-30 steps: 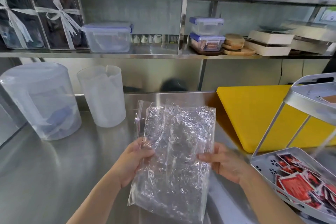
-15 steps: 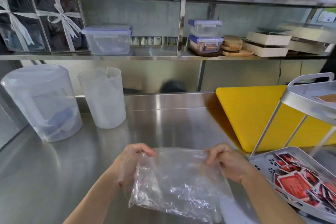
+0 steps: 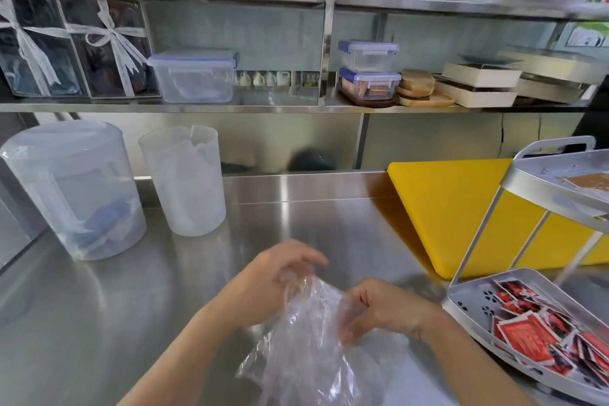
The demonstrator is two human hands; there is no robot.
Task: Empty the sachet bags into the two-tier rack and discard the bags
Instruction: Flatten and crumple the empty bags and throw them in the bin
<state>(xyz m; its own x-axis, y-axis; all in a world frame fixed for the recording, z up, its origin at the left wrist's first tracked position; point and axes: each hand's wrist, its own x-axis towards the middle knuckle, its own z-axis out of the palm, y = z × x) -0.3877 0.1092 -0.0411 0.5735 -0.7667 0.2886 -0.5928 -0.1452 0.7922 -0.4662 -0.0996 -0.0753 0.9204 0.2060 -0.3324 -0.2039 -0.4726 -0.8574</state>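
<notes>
A clear, crinkled empty plastic bag (image 3: 306,349) hangs bunched over the steel counter (image 3: 99,306) at lower centre. My left hand (image 3: 273,277) grips its upper left part with curled fingers. My right hand (image 3: 385,310) grips the bag's upper right part, close beside the left. The grey two-tier rack (image 3: 474,300) stands at the right. Its lower tray holds several red sachets (image 3: 527,333). Its upper tray (image 3: 540,181) holds a brown packet (image 3: 590,182), partly cut off by the frame edge.
A yellow cutting board (image 3: 445,208) lies behind and under the rack. Two translucent plastic jugs (image 3: 72,188) (image 3: 184,178) stand at the back left. Wall shelves above carry lidded containers (image 3: 194,76), wooden boards and boxes.
The bag was held up flat and spread; I have lowered it and brought my hands together, crumpling its top into a bunch.
</notes>
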